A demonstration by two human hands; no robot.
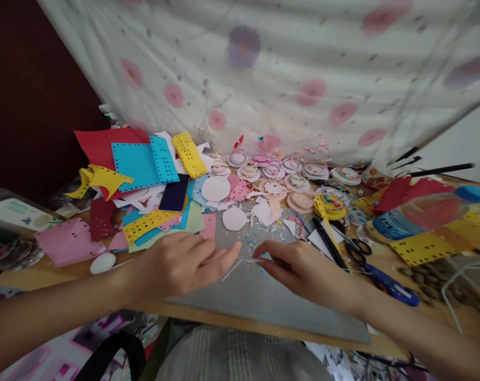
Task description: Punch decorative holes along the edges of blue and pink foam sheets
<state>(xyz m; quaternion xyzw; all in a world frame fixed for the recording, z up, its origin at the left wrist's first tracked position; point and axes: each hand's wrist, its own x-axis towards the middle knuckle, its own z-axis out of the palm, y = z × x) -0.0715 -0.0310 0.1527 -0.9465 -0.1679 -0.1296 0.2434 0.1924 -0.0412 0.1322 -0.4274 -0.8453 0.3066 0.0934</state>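
- Two bare hands in the head view, both over the grey mat, fingertips near each other, apart.
- Your left hand: index reaching toward the right, other fingers curled; can't tell if it's pinching anything.
- Your right hand: thumb and index narrow, tips close together at the thin strand; can't tell if they grip it.
- Thin pale strand: between your fingertips, above the mat; a white strip is just beside your left fingers.
- Looks done: a cluster of layered paper rounds at the back, many dotted with coloured bits.
- Looks undone: your pinkish round and white round lie plain, no bits on them; coloured scraps lie loose on the mat.
- Scissors and blue tool lie at your right, out of your fingers.
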